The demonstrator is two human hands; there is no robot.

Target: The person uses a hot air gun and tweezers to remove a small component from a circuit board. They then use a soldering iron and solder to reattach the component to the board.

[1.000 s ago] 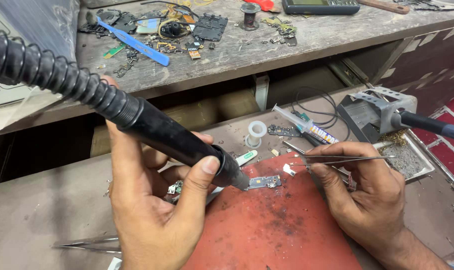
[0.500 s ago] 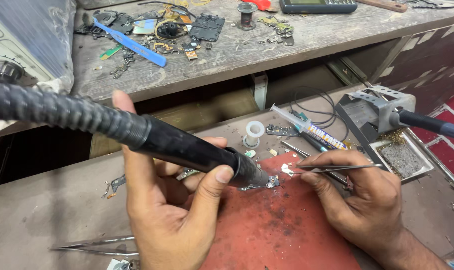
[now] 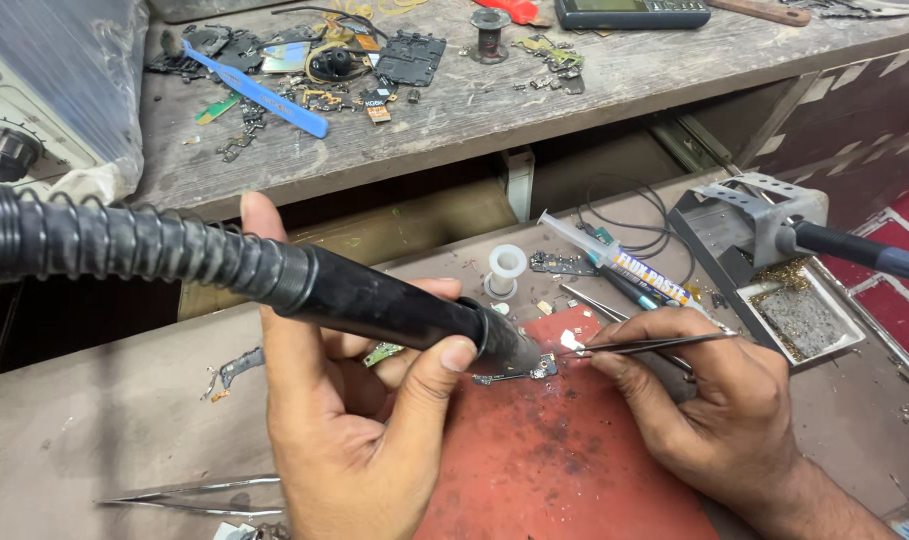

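Lowered since before, left hand (image 3: 360, 420) grips hot-air wand (image 3: 395, 305); right hand (image 3: 710, 405) pinches tweezers (image 3: 645, 346); tray (image 3: 825, 345) holds brass shavings (image 3: 775, 276).

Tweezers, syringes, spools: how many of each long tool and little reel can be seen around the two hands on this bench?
Tweezers: 3 - one pair in the right hand, tips at; one pair lying by the left hand; one pair under the syringe.
Black hot-air handpiece: 1
Syringe: 1
Spools: 2 - white, dark
Blue pry tool: 1
Total: 8
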